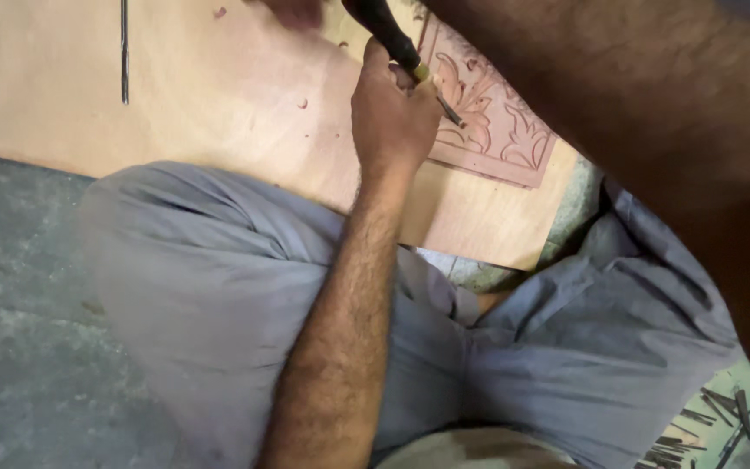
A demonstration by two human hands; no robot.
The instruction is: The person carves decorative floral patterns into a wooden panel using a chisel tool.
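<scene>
Left hand (pixel 390 113) gripping tight around a dark-handled carving chisel (pixel 405 54), tip pressing into the reddish carved wood panel (pixel 496 122) on the plywood board (pixel 175 95). Floral relief already showing across the panel; finer cutting seemingly remaining. Right forearm crossing above, hand unseen, grip impossible to tell.

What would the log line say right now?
left hand: grips chisel | tip: on carved panel | right hand: out of frame

Grey concrete floor (pixel 19 347) beneath a pale plywood sheet (pixel 175 78).
</scene>
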